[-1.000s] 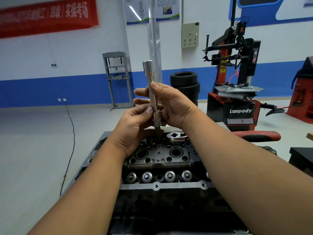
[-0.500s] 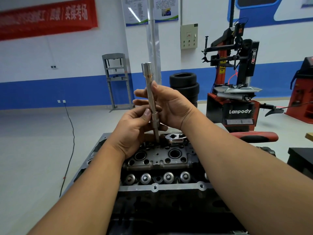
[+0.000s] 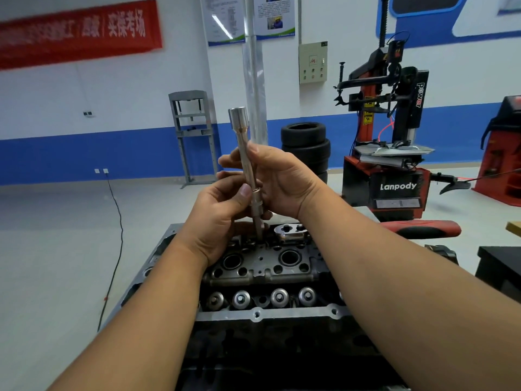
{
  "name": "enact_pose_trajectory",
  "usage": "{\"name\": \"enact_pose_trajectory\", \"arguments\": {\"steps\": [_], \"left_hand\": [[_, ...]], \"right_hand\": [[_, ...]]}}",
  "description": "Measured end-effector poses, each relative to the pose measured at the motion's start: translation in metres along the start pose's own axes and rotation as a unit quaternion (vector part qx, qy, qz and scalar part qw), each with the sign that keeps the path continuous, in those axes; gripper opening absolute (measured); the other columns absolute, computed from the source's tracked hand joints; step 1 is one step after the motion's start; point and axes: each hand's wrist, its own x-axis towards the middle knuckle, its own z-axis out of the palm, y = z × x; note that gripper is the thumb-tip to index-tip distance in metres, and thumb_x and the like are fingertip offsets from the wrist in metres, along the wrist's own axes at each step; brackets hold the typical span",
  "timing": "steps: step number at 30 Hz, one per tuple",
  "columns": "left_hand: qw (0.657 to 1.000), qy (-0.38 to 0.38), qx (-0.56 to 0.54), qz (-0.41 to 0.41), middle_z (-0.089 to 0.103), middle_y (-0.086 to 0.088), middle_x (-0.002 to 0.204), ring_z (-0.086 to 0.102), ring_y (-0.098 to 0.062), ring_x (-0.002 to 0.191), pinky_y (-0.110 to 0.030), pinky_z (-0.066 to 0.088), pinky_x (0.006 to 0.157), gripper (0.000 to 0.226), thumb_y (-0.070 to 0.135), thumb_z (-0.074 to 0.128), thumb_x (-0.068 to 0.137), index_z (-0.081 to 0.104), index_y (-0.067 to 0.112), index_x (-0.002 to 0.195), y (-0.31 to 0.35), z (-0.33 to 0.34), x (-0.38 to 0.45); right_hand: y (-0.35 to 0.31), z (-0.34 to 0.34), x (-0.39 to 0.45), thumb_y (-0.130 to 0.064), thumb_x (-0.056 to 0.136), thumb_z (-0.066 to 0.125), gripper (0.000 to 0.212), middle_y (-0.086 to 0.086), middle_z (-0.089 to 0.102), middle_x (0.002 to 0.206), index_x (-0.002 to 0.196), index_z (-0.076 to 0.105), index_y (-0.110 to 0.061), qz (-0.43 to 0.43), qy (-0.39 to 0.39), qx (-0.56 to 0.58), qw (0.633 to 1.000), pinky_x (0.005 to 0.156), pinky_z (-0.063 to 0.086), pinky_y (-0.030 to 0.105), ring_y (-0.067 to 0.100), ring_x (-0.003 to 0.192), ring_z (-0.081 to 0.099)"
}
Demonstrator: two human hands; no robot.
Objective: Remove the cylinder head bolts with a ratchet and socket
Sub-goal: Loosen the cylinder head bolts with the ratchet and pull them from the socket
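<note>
A long chrome extension bar [image 3: 244, 153] with a socket [image 3: 257, 204] at its lower end stands nearly upright over the far side of the cylinder head [image 3: 262, 266]. My right hand [image 3: 279, 179] holds the bar's middle with thumb and fingers. Below it, my left hand [image 3: 222, 218] pinches the bar just above the socket. A dark bolt shank [image 3: 258, 231] hangs from the socket down to the head. The ratchet [image 3: 290, 231] lies on the head just right of the bar, its red handle [image 3: 423, 229] pointing right.
The cylinder head sits on an engine block [image 3: 267, 314] in front of me. A tyre changer [image 3: 389, 153] and stacked tyres [image 3: 306, 145] stand behind on the right, a grey press frame [image 3: 194, 136] behind on the left. A black cable [image 3: 115, 249] runs across the floor at left.
The extension bar with both hands has stayed nearly in place, shifting slightly; the bolt shank shows a little more below the socket.
</note>
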Motion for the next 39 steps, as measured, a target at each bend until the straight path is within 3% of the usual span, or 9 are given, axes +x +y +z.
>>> {"name": "enact_pose_trajectory", "arguments": {"steps": [4,7,10,12,15,23,29,35,39], "left_hand": [[1.000,0.009,0.013,0.006,0.078,-0.008,0.094,0.077,-0.029,0.080,-0.043,0.062,0.062,0.029,0.030,0.080,0.079,0.076,0.019,0.105,0.000,0.000,0.000],[1.000,-0.009,-0.013,-0.023,0.077,-0.013,0.094,0.076,-0.033,0.086,-0.049,0.064,0.068,0.021,0.031,0.068,0.093,0.081,0.018,0.101,0.002,-0.001,0.001],[1.000,0.000,-0.009,-0.021,0.077,-0.014,0.092,0.077,-0.035,0.084,-0.049,0.064,0.071,0.021,0.029,0.068,0.091,0.079,0.014,0.101,0.002,-0.002,0.000],[1.000,0.006,0.007,-0.003,0.077,-0.013,0.092,0.076,-0.032,0.083,-0.044,0.063,0.067,0.028,0.028,0.073,0.086,0.074,0.010,0.106,0.002,0.000,-0.001],[0.999,0.014,0.030,0.020,0.077,-0.006,0.091,0.075,-0.023,0.083,-0.038,0.062,0.066,0.030,0.024,0.079,0.079,0.072,0.010,0.105,0.002,0.001,-0.001],[0.999,-0.002,-0.032,-0.024,0.076,-0.014,0.091,0.077,-0.034,0.086,-0.057,0.063,0.079,0.018,0.026,0.072,0.090,0.081,0.013,0.099,0.000,-0.002,0.001],[0.998,0.043,0.032,0.012,0.077,-0.005,0.087,0.075,-0.024,0.081,-0.041,0.062,0.064,0.040,0.028,0.088,0.066,0.071,0.010,0.098,0.000,0.001,0.002],[0.999,-0.020,-0.013,-0.041,0.077,-0.013,0.095,0.077,-0.034,0.088,-0.054,0.063,0.076,0.024,0.034,0.070,0.088,0.082,0.018,0.101,0.002,-0.003,0.000],[1.000,0.004,0.022,-0.015,0.078,-0.009,0.093,0.077,-0.028,0.081,-0.044,0.062,0.065,0.031,0.037,0.086,0.068,0.081,0.021,0.094,0.002,0.000,-0.001]], "right_hand": [[-0.001,0.001,0.001,-0.043,0.062,0.096,0.047,0.008,0.075,0.107,0.090,0.077,-0.010,-0.012,-0.012,0.010,1.000,0.104,0.049,0.057,0.032,0.105,0.069],[0.000,-0.001,0.000,-0.040,0.089,0.072,0.026,0.002,0.075,0.103,0.086,0.080,-0.016,-0.012,0.015,0.010,1.000,0.099,0.049,0.051,0.026,0.102,0.071],[0.000,-0.002,0.000,-0.037,0.097,0.056,0.033,0.001,0.075,0.103,0.086,0.080,-0.017,0.004,0.007,0.022,1.000,0.086,0.059,0.038,0.024,0.103,0.071],[-0.001,0.002,-0.001,-0.038,0.090,0.071,0.024,0.004,0.075,0.101,0.087,0.080,-0.016,0.006,-0.008,0.031,0.999,0.093,0.057,0.042,0.027,0.104,0.069],[-0.003,0.003,0.000,-0.041,0.063,0.095,0.041,0.009,0.074,0.094,0.086,0.078,-0.011,-0.006,-0.022,0.043,0.999,0.100,0.052,0.050,0.032,0.101,0.068],[-0.003,0.005,-0.003,-0.034,0.104,0.050,0.038,0.005,0.072,0.091,0.086,0.075,-0.012,0.004,0.015,0.027,1.000,0.082,0.056,0.037,0.024,0.092,0.070],[-0.004,0.007,-0.004,-0.021,0.099,0.055,0.016,0.005,0.069,0.079,0.094,0.063,-0.007,-0.016,0.011,0.036,0.999,0.090,0.054,0.040,0.027,0.089,0.068],[-0.006,0.003,-0.006,-0.029,0.105,0.048,0.029,0.002,0.072,0.079,0.097,0.069,-0.009,-0.002,-0.004,0.040,0.999,0.063,0.057,0.024,0.018,0.081,0.072],[-0.005,0.006,-0.004,-0.027,0.094,0.056,0.020,0.001,0.070,0.077,0.097,0.065,-0.010,-0.017,0.003,0.031,0.999,0.079,0.050,0.033,0.019,0.082,0.071]]}}
